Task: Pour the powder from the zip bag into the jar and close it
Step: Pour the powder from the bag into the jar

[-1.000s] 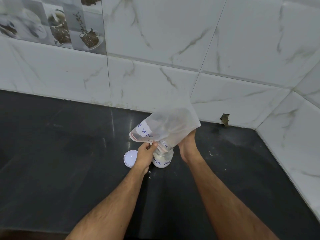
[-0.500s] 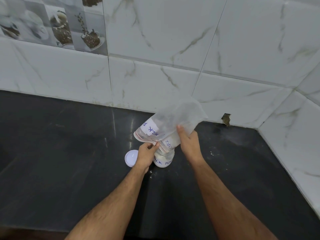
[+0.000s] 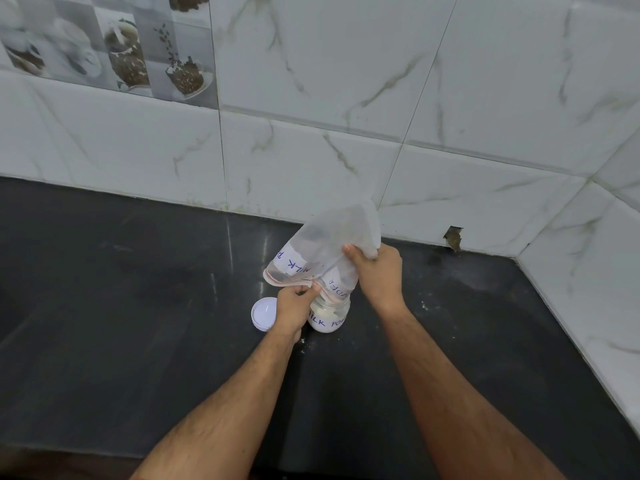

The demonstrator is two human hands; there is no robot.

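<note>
A clear zip bag (image 3: 325, 247) with a white handwritten label hangs upside down, its mouth over a small clear jar (image 3: 329, 318) of white powder on the black counter. My left hand (image 3: 294, 306) pinches the bag's zip edge at the jar's mouth. My right hand (image 3: 375, 271) grips the bag's upper part from the right, bunching the plastic. The jar carries a blue handwritten label and has no lid on. Its round white lid (image 3: 264, 313) lies flat on the counter just left of the jar, partly behind my left hand.
The black counter (image 3: 138, 323) runs to a white marble-tiled wall (image 3: 311, 150) behind and to another tiled wall at the right (image 3: 588, 289), forming a corner. A few white powder specks (image 3: 423, 306) lie right of the jar.
My right hand rose from beside the jar to the bag's upper part and squeezed it together. The bag looks flatter. My left hand stayed at the bag's mouth.
</note>
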